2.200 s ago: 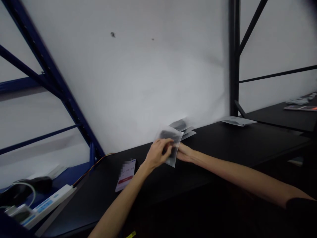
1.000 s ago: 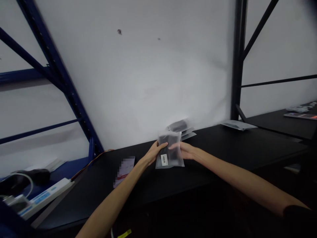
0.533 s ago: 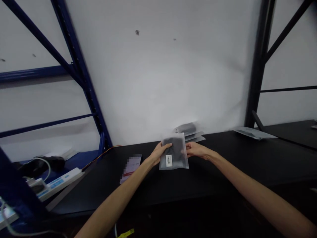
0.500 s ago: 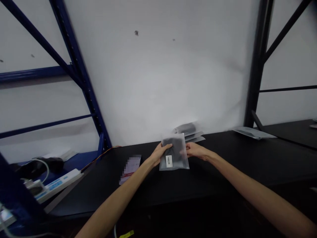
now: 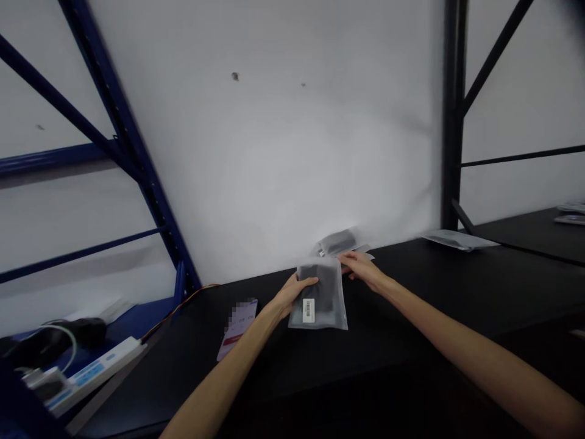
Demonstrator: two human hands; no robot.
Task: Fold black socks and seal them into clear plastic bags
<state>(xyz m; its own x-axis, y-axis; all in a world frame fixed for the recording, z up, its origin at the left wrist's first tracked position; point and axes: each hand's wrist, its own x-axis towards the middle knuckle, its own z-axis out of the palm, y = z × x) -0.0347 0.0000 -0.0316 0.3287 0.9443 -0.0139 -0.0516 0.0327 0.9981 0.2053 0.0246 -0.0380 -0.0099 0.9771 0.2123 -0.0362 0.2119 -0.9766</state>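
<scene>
Apparently, the frosted, translucent plastic pouch (image 5: 326,314) is already packed: from my remote feed I make out a dark, flat item (image 5: 325,286) inside, above a white barcode label (image 5: 308,310). Whether its top edge is sealed I can't tell, so neither can I judge what remains. My left hand (image 5: 289,294) grips its left side over the matte black tabletop (image 5: 411,292); my right hand (image 5: 362,269) has bent fingers at the top right corner, possibly pinching it. Behind, similar filmy pouches (image 5: 340,241) lie near the wall, the uppermost holding something dark.
</scene>
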